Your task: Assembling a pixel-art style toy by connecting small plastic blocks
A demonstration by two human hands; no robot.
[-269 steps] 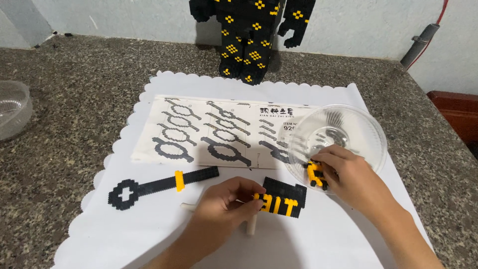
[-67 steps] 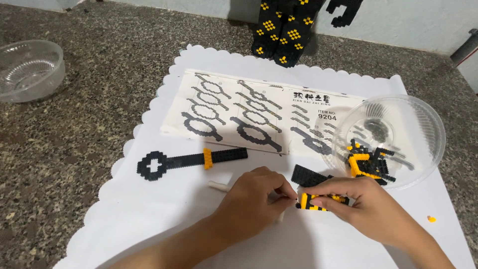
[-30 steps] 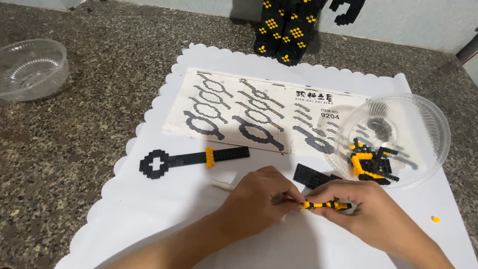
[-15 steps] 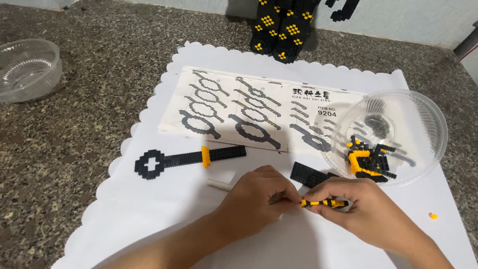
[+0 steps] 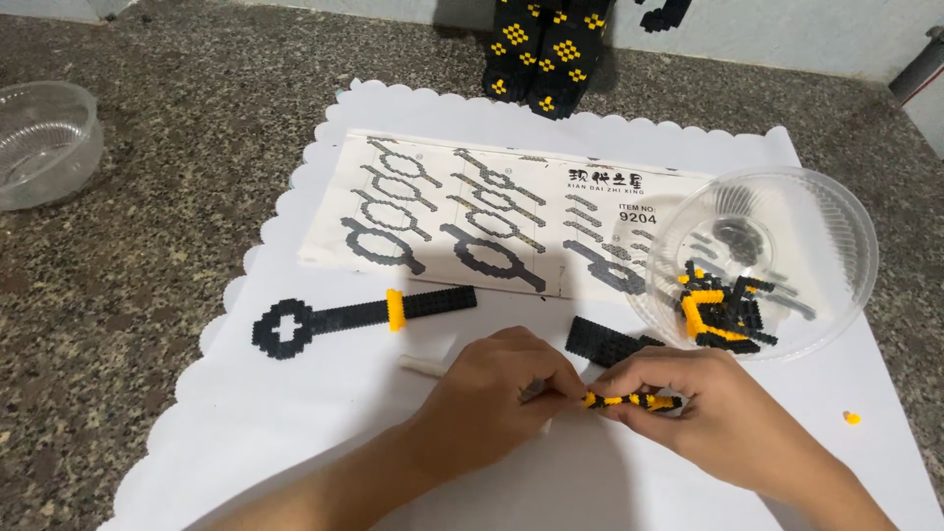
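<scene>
Both hands meet low in the middle of the white scalloped mat (image 5: 295,423). My left hand (image 5: 497,388) and my right hand (image 5: 693,408) pinch the two ends of a thin black-and-yellow brick strip (image 5: 629,400), held level just above the mat. A flat black brick piece (image 5: 605,341) lies right behind my right hand. A white stick (image 5: 423,365) pokes out from under my left hand. To the left lies a finished black key-shaped brick piece with a yellow band (image 5: 359,317).
A clear plastic bowl (image 5: 787,211) with several black and yellow bricks stands at right. A printed instruction sheet (image 5: 472,211) lies behind. A black-and-yellow brick figure (image 5: 541,44) stands at the back. An empty clear bowl (image 5: 39,143) sits far left. One yellow brick (image 5: 852,418) lies loose.
The brick strip has stayed between both hands over the last second, with only small finger movements. Nine seconds ago my right hand was reaching at the bowl's edge instead.
</scene>
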